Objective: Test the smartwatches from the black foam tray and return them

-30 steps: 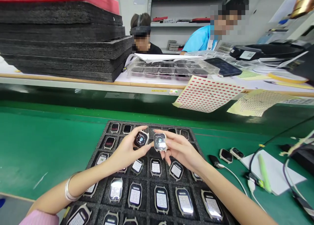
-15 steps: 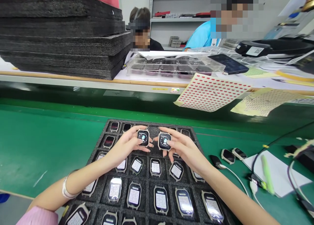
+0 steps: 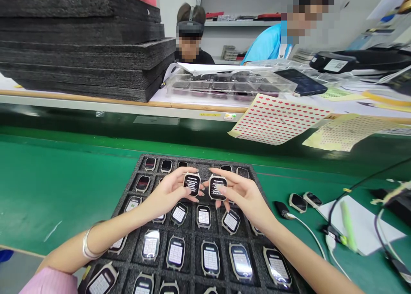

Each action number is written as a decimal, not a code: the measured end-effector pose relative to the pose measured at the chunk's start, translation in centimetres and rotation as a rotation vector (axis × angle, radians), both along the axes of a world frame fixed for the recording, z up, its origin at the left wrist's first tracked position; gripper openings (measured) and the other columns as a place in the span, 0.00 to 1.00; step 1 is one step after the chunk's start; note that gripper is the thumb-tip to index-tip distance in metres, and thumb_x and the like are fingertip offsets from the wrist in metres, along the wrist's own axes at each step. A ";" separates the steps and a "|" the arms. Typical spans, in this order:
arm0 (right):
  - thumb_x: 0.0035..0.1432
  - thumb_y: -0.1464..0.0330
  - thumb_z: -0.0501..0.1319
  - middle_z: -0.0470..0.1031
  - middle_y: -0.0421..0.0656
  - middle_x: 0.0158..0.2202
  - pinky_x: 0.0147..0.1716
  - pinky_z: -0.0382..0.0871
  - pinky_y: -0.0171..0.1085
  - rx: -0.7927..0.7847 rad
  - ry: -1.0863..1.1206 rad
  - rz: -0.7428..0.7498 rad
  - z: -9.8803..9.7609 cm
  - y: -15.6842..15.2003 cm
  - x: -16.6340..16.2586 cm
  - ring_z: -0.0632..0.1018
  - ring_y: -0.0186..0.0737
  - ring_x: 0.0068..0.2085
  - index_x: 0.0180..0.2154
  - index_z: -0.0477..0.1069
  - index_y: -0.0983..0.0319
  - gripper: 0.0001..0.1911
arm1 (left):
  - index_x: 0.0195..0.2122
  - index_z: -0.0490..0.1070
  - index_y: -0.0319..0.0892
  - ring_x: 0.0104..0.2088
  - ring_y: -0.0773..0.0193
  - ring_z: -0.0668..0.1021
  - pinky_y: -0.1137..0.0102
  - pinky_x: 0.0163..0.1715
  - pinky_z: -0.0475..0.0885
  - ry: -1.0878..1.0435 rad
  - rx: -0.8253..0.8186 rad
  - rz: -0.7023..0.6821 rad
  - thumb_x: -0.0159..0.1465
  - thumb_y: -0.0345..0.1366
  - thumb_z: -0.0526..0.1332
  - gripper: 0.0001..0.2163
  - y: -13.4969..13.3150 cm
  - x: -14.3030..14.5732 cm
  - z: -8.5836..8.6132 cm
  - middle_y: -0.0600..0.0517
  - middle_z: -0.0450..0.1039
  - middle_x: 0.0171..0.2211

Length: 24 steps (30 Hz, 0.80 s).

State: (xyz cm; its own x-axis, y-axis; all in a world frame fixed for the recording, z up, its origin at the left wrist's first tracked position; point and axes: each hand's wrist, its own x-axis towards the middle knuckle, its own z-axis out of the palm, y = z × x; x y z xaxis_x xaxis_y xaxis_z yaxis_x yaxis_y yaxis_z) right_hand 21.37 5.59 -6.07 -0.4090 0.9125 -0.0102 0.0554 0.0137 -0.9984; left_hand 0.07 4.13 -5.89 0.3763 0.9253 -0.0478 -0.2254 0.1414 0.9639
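Holding one watch in each hand above the black foam tray [image 3: 128, 194], the person is pinching the left watch [image 3: 192, 184] between the fingers and thumb of the left hand [image 3: 167, 194]. The right hand [image 3: 244, 195] is pinching the right watch [image 3: 217, 187] likewise. Both screens are facing up, just beside each other.

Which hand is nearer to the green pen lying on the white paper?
Right. The right hand holds a watch body over the foam tray, on the side toward the green pen. The left hand, holding another watch body, is farther away.
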 end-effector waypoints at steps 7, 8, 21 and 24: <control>0.53 0.70 0.66 0.75 0.47 0.44 0.31 0.73 0.37 0.085 -0.082 0.126 0.5 -0.3 -0.1 0.78 0.42 0.38 0.60 0.57 0.59 0.34 | 0.51 0.64 0.41 0.41 0.56 0.78 0.61 0.39 0.77 -0.008 0.074 0.026 0.57 0.27 0.59 0.19 0.0 -0.2 -0.3 0.47 0.74 0.40; 0.53 0.70 0.66 0.74 0.47 0.46 0.33 0.74 0.38 0.089 -0.094 0.159 0.4 -0.2 -0.1 0.78 0.44 0.41 0.61 0.55 0.58 0.36 | 0.51 0.64 0.42 0.42 0.55 0.78 0.61 0.39 0.77 -0.014 0.081 0.031 0.57 0.27 0.59 0.19 0.1 -0.3 -0.3 0.47 0.74 0.41; 0.53 0.68 0.65 0.65 0.52 0.51 0.50 0.65 0.54 0.703 -0.900 0.277 -3.5 3.5 0.9 0.69 0.55 0.51 0.57 0.64 0.60 0.30 | 0.48 0.65 0.39 0.38 0.57 0.79 0.66 0.34 0.78 -0.028 0.062 0.045 0.61 0.36 0.63 0.16 -0.1 0.0 0.3 0.47 0.74 0.36; 0.56 0.65 0.63 0.63 0.53 0.54 0.53 0.63 0.53 0.712 -0.872 0.247 -3.3 3.5 1.0 0.67 0.55 0.54 0.59 0.62 0.60 0.29 | 0.48 0.65 0.39 0.37 0.56 0.79 0.65 0.33 0.78 -0.037 0.051 0.047 0.60 0.38 0.64 0.17 0.0 0.0 0.3 0.47 0.75 0.35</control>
State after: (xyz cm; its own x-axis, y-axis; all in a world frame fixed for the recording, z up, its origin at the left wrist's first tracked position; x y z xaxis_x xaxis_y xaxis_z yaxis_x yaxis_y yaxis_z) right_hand 22.35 9.08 -9.33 -0.6845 0.7210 0.1076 0.6405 0.6653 -0.3836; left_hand 0.11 4.12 -5.57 0.3332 0.9428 0.0130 -0.2660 0.0808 0.9606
